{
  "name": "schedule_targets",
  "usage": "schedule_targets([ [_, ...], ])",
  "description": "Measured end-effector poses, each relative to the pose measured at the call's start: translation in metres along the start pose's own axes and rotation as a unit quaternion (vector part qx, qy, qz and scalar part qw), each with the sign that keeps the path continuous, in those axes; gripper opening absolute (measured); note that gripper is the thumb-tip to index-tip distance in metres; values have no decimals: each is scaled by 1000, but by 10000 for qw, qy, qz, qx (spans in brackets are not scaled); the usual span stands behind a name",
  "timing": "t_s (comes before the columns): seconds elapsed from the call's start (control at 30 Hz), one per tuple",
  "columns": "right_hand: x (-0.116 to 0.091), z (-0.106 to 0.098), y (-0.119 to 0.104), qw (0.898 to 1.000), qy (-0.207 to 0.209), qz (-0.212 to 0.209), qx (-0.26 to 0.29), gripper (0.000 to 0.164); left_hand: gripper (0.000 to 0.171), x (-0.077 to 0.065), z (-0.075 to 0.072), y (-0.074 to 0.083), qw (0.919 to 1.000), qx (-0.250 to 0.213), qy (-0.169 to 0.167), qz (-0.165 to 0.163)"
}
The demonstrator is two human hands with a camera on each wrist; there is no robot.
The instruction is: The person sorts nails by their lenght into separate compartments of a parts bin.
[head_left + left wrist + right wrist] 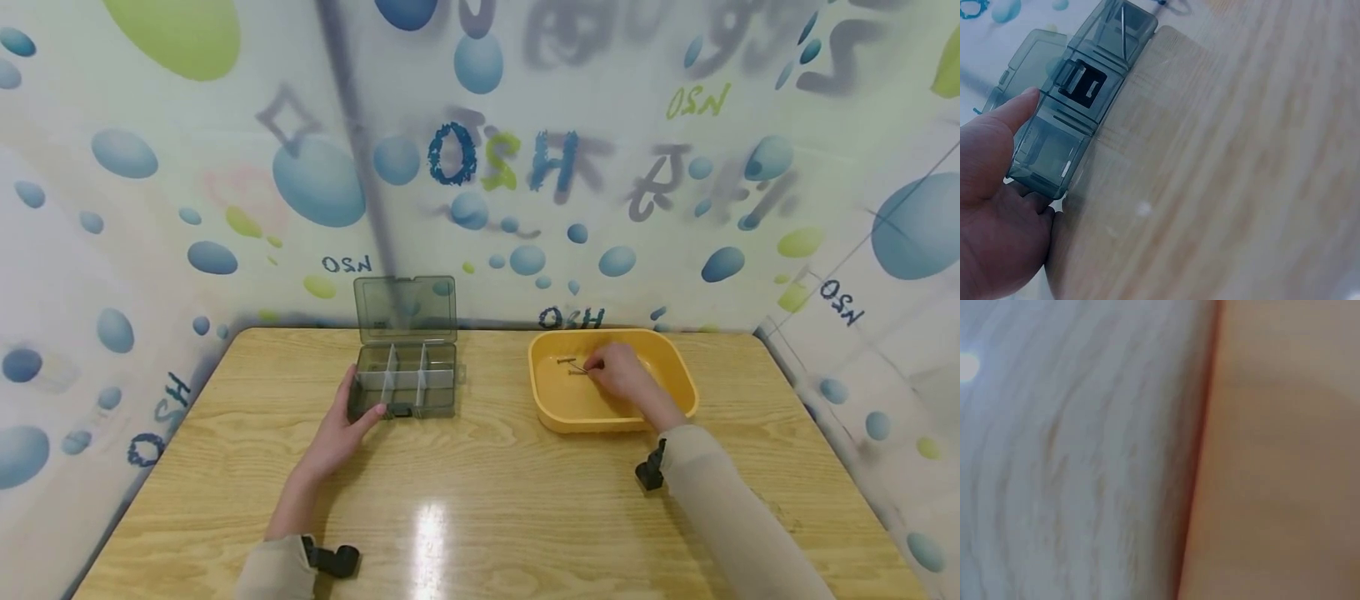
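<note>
In the head view, a storage box (406, 379) sits near the far edge of the counter (510, 500), left of its middle, its lid (407, 310) standing open at the back. The left hand (337, 433) grips the box's near-left corner, thumb and fingers parted around it. Right of the middle, also near the far edge, a yellow tray (555, 404) holds a few screws (566, 361). The right hand (618, 371) reaches inside, fingertips drawn together, and appears to pinch one of them. The work looks to be at an early stage: the lid is up, no screws can be made out in the compartments, and those visible are at the tray.

In the left wrist view, the thumb lies against the box's front beside the black latch (1089, 86), with the fingers at its end wall.

The right wrist view shows only blurred counter and tray side; neither hand nor screws appear there.
</note>
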State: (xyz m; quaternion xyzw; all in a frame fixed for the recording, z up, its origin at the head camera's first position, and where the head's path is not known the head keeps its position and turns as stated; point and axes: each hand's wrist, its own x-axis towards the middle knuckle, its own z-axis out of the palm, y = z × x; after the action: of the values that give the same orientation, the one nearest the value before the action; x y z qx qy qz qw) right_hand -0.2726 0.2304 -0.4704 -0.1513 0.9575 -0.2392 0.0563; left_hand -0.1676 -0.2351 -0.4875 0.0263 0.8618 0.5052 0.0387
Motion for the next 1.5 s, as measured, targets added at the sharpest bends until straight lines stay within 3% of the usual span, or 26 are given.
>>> schedule_targets([
  [0.23, -3, -4, 0, 9989, 23, 57, 473, 12, 90, 0, 1, 0, 10000, -33, -18, -41],
  [0.8, -12, -11, -21, 9970, -23, 202, 752, 16, 88, -1, 0, 1, 10000, 27, 19, 37],
  [1.5, -18, -17, -63, 9936, 566, -262, 938, 15, 89, 0, -1, 0, 10000, -25, 1, -15],
])
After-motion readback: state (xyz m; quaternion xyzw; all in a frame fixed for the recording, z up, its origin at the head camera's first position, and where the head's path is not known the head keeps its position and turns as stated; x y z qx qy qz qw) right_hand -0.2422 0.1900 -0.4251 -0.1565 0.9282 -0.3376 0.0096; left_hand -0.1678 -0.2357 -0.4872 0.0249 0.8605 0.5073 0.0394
